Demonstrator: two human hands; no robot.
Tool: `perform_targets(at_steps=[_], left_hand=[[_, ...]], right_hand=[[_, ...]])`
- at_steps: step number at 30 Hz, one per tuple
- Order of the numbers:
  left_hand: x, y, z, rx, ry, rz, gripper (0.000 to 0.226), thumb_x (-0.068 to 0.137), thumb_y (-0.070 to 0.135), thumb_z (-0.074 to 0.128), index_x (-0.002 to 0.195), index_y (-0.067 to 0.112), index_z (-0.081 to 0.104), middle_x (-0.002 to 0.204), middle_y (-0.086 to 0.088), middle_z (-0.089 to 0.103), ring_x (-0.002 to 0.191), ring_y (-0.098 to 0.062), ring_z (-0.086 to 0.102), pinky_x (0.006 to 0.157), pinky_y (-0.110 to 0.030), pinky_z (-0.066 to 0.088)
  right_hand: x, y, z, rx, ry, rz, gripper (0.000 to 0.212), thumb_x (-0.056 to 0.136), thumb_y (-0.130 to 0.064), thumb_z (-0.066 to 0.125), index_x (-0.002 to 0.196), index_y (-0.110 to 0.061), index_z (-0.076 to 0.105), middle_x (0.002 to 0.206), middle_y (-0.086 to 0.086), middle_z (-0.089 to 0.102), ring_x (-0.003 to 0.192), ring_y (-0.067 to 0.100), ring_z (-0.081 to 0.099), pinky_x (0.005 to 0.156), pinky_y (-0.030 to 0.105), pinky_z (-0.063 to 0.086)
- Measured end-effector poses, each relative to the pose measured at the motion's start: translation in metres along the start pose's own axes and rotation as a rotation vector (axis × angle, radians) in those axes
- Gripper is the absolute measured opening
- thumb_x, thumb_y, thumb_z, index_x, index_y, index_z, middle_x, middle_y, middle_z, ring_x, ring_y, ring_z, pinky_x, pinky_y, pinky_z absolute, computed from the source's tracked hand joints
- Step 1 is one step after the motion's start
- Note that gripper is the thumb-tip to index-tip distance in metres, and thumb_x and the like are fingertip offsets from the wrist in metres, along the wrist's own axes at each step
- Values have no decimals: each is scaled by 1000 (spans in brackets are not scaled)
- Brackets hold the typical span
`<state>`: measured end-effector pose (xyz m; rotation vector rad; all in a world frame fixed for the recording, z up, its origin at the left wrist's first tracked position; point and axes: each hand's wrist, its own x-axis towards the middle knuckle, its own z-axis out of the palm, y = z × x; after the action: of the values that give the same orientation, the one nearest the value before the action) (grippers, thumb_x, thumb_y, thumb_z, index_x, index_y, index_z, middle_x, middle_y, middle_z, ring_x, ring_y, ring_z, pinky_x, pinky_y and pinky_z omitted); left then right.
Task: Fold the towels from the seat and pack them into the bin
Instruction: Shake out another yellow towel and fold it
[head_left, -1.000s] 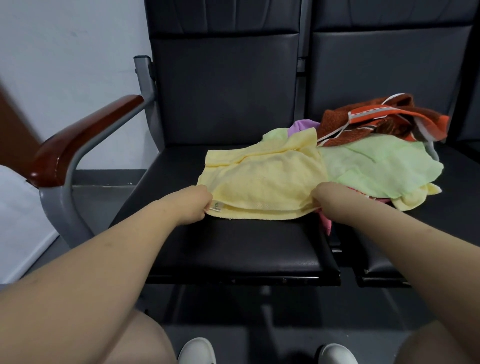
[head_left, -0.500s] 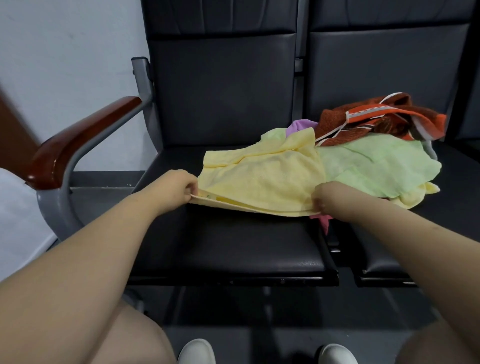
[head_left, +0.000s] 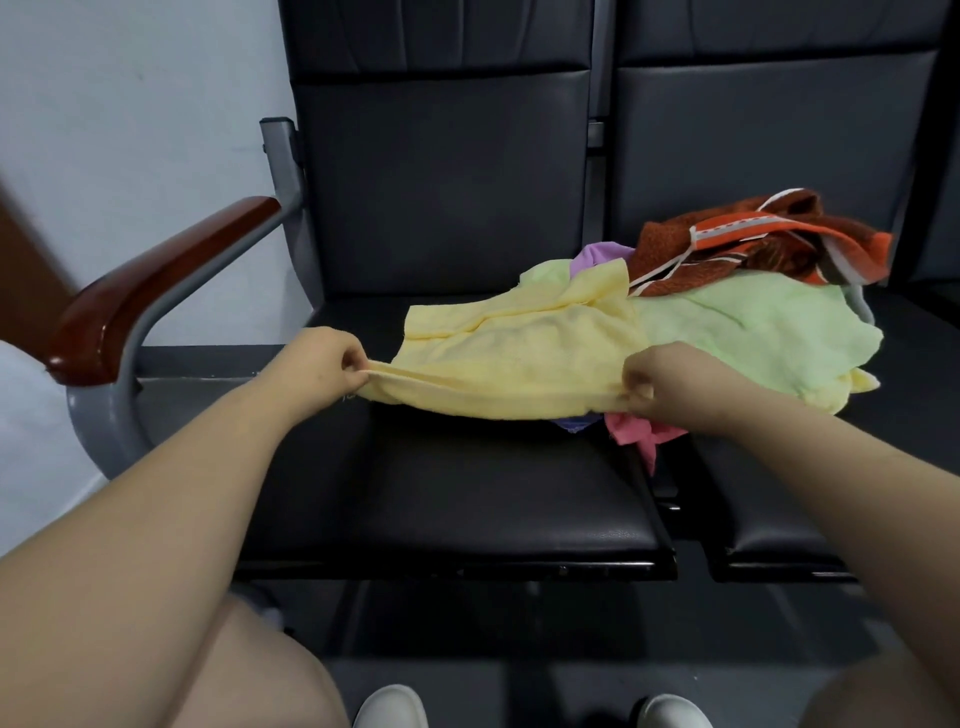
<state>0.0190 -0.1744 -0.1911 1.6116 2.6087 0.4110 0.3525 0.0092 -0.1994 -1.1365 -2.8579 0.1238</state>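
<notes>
- Head view: our left hand (head_left: 324, 364) pinches the near left corner of the yellow towel (head_left: 519, 358), and our right hand (head_left: 670, 387) pinches the near right corner. The edge is taut between them, just above the seat (head_left: 441, 493).
- Its far part rests on the green towel (head_left: 753, 322).
- We should lift evenly, clear of the pink cloth (head_left: 631, 434), then match corners.
- No bin shows.

Yellow towel (head_left: 519, 358): near edge held taut in my grip above the black seat (head_left: 441, 493); far part overlaps the towel pile (head_left: 753, 322) at right.
</notes>
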Motion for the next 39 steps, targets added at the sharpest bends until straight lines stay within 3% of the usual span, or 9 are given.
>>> perform_targets(at_steps=[4, 11, 16, 22, 28, 31, 34, 36, 39], left_hand=[[4, -6, -7, -196, 168, -60, 13, 88, 8, 69, 92, 17, 60, 86, -1, 64, 80, -17, 61, 59, -24, 42], [23, 4, -24, -338, 401, -90, 11, 92, 13, 56, 97, 20, 62, 99, -7, 65, 88, -21, 59, 70, -28, 39], [24, 36, -48, -573, 660, 8, 13, 101, 15, 48, 107, 18, 59, 97, 4, 60, 88, -13, 57, 76, -29, 48], [18, 88, -120, -812, 1096, 209, 9, 103, 20, 49, 108, 23, 55, 97, 19, 59, 85, 8, 56, 78, -15, 47], [27, 101, -128, -958, 1140, 180, 13, 102, 20, 50, 107, 31, 54, 105, 14, 65, 98, 3, 63, 90, -21, 52], [41, 94, -122, -994, 1078, 85, 12, 102, 24, 50, 108, 33, 53, 112, 8, 67, 100, -4, 64, 89, -22, 53], [59, 82, -93, -848, 831, -133, 11, 103, 24, 48, 108, 22, 58, 107, 5, 64, 90, -5, 59, 71, -16, 46], [69, 72, -67, -781, 566, -287, 16, 100, 22, 50, 102, 15, 64, 101, 1, 65, 84, -13, 59, 63, -25, 46], [75, 65, -38, -774, 277, -435, 16, 95, 12, 49, 88, 12, 63, 100, -3, 64, 83, -24, 58, 76, -43, 56]], right_hand=[[-1, 3, -26, 252, 306, 81, 13, 83, -16, 68, 91, -10, 60, 82, 5, 63, 79, 26, 58, 67, 35, 45], [7, -14, -64, 493, 693, 122, 12, 90, -12, 56, 101, -10, 57, 85, 0, 59, 78, 16, 54, 65, 29, 41], [11, -25, -99, 590, 968, 109, 33, 100, -15, 45, 132, -12, 51, 112, 3, 60, 102, 15, 57, 93, 30, 47], [-1, -23, -156, 625, 1447, 39, 38, 102, -17, 39, 138, -6, 48, 130, -3, 55, 118, 5, 53, 105, 17, 38], [4, -29, -160, 811, 1467, 55, 33, 101, -14, 41, 132, -14, 52, 106, -23, 51, 95, -18, 50, 90, 6, 39], [15, -20, -159, 841, 1350, 86, 30, 100, -18, 46, 128, -19, 57, 102, -20, 54, 81, -11, 51, 79, 4, 39], [37, -2, -140, 893, 1045, 276, 27, 97, -20, 53, 121, -23, 65, 101, -11, 63, 76, -5, 53, 64, 3, 39], [51, 7, -119, 970, 871, 389, 25, 94, -17, 55, 114, -20, 69, 101, -6, 66, 73, -1, 55, 60, 12, 42], [71, 11, -90, 1053, 707, 511, 23, 89, -12, 60, 111, -15, 67, 100, 3, 66, 75, 11, 58, 58, 23, 46]])
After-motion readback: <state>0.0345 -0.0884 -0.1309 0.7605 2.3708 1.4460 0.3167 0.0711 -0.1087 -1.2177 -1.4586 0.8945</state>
